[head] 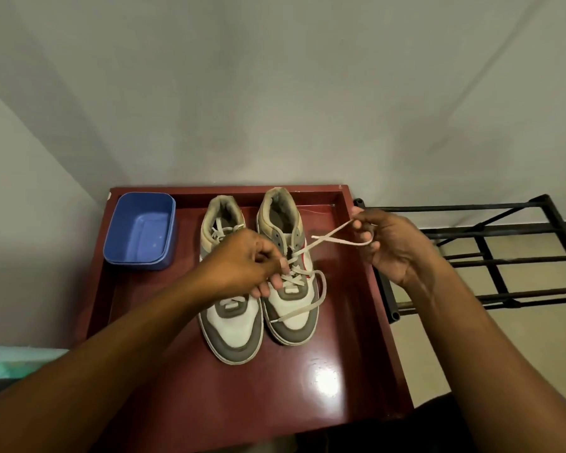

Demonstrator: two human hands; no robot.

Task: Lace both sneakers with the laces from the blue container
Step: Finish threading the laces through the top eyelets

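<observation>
Dark red table [138, 322], grey wall [275, 93] behind. 1 blue container [140, 231] at far-left corner, 2 sneakers mid-table: left sneaker [231, 325] laced, right sneaker [291, 308] half done. Black rack [490, 259] off right edge. Left hand [242, 263] pinches lace [332, 232] over right sneaker, right hand [389, 243] grips same lace, held taut toward right edge.

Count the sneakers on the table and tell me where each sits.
2. The left sneaker sits by the blue container; the right sneaker sits beside it, its lace half threaded.
</observation>
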